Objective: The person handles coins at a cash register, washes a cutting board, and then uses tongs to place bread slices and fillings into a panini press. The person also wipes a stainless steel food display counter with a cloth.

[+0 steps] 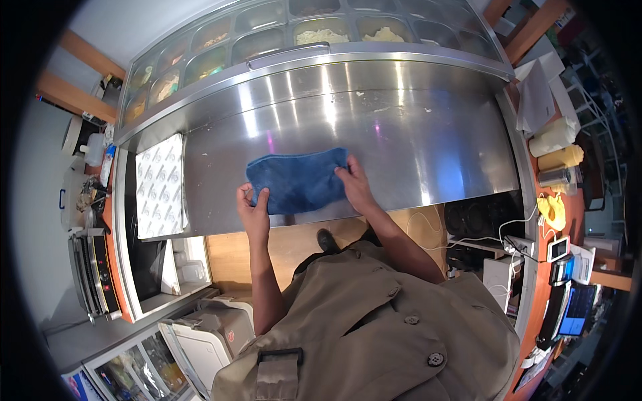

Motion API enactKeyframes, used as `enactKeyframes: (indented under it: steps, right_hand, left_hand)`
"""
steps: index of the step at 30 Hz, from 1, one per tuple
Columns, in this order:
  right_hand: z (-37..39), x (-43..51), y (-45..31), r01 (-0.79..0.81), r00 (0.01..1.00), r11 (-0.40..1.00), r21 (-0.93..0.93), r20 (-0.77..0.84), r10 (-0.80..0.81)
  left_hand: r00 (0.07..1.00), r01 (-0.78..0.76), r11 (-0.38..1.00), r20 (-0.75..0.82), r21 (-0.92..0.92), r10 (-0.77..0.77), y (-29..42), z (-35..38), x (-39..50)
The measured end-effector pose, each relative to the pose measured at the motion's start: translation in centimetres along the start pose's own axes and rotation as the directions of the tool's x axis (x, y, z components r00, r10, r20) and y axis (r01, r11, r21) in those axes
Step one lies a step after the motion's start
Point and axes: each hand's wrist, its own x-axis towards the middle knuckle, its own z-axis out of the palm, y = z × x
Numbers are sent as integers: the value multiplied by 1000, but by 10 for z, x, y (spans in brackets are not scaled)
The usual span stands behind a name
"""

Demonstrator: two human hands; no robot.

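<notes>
A folded blue cloth [301, 183] is stretched between my two hands, above the front part of a stainless steel counter [441, 130]. My left hand [254, 203] grips its lower left corner, thumb on top. At the right end, my right hand [355, 183] pinches the cloth between thumb and fingers. The fingers behind the cloth are partly hidden. Small white crumbs [428, 110] lie on the steel toward the back.
Printed paper sheets [160, 188] lie at the counter's left end. Behind the counter, a covered topping rail [286, 57] holds food pans. A contact grill [93, 275] stands left. Squeeze bottles [559, 158], a yellow cloth [551, 211] and a tablet screen [577, 310] line the right ledge.
</notes>
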Motion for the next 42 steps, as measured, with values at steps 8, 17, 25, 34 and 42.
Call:
enactKeyframes:
  steps: [8,17,25,34,42]
  right_hand:
    - [-182,-25,-91,316,846,871,-376,-303,-438]
    - [-333,8,0,-646,677,140,-750,-648,-348]
    - [-456,165,-57,-498,730,93,-862,-475,-491]
    - [-77,204,24,274,899,276,-921,144,-413]
    - [-126,188,17,440,850,184,-879,342,-400]
  left_hand:
    - [737,-29,999,676,36,-3,18,117,-42]
    - [519,-110,946,829,306,-208,37,185,-20]
    - [809,132,887,469,443,-355,13,109,-22]
    - [905,284,853,171,438,-389,18,75,-40]
    - [914,42,884,339,465,-222,36,24,27]
